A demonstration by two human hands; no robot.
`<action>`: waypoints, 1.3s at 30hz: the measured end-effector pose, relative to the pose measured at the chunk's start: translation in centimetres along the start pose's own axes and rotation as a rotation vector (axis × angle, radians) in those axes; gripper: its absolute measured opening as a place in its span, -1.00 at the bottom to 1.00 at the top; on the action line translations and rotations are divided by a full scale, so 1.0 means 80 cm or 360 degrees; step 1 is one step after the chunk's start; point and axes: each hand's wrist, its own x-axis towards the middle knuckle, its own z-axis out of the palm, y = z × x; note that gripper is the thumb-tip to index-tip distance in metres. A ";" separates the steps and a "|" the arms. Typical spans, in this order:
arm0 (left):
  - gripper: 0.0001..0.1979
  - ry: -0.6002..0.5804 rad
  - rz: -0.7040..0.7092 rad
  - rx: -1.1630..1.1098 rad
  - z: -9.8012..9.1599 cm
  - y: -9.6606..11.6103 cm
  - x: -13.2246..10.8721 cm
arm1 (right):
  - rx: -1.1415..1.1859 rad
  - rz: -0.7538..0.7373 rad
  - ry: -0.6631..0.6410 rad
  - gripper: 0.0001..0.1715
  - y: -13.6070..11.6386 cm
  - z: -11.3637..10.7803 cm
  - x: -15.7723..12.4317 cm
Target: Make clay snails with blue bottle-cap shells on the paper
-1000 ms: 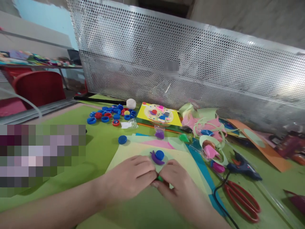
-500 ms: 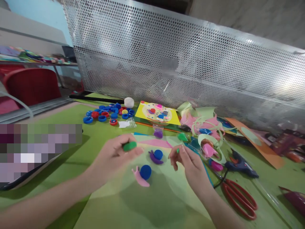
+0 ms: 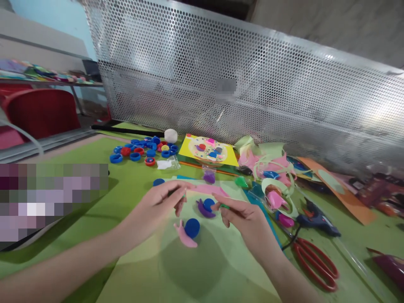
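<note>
My left hand (image 3: pixel 162 200) is closed in a pinch above the pale green sheet (image 3: pixel 142 273), a speck of green modelling clay (image 3: pixel 184 195) showing at its fingertips. Opposite it, my right hand (image 3: pixel 244 216) pinches a small green clay piece (image 3: pixel 224 206) between thumb and fingers. Below and between the hands lie two snail figures. One has a pink clay body (image 3: pixel 187 240) with a blue bottle cap (image 3: pixel 192 227) as its shell. The other has a purple body (image 3: pixel 204 209) and a blue cap (image 3: pixel 208 204), close to my right fingertips.
Several blue and red bottle caps (image 3: pixel 135 156) lie at the back left. A yellow card (image 3: pixel 229 158) with a decorated round stands behind. To the right are clay bags (image 3: pixel 241 181), paper scraps, a glue gun (image 3: pixel 322 221) and red-handled scissors (image 3: pixel 315 263). A perforated metal panel (image 3: pixel 189 84) rises behind.
Both hands have closed into pinches nearer each other. The larger green clay in my left hand is mostly out of sight; more green shows in my right. The snails stay put.
</note>
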 end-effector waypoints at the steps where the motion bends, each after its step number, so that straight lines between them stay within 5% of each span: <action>1: -0.74 -0.0020 -0.0038 -0.0035 -0.001 0.000 0.002 | -0.0010 0.0020 0.0022 -0.68 0.000 0.001 0.000; 9: -0.73 -0.0198 -0.0173 -0.0292 0.006 -0.005 0.005 | 0.0034 0.0272 -0.0025 -0.76 -0.001 0.015 -0.006; 15: -0.63 -0.0201 -0.0084 -0.0190 0.007 -0.005 -0.001 | -0.0131 0.0134 -0.0052 -0.75 0.004 0.017 -0.008; 23: -0.85 -0.0231 0.0836 0.1022 0.029 -0.012 -0.028 | -0.0421 -0.0051 -0.0240 -0.55 -0.003 0.036 -0.024; 29: -0.57 -0.0295 0.1317 0.1330 0.030 -0.020 -0.027 | -0.0704 -0.0300 -0.0330 -0.41 -0.003 0.031 -0.031; 39: -0.56 -0.0282 0.1383 0.1420 0.030 0.001 -0.032 | -0.0603 -0.0341 -0.0467 -0.45 -0.007 0.026 -0.034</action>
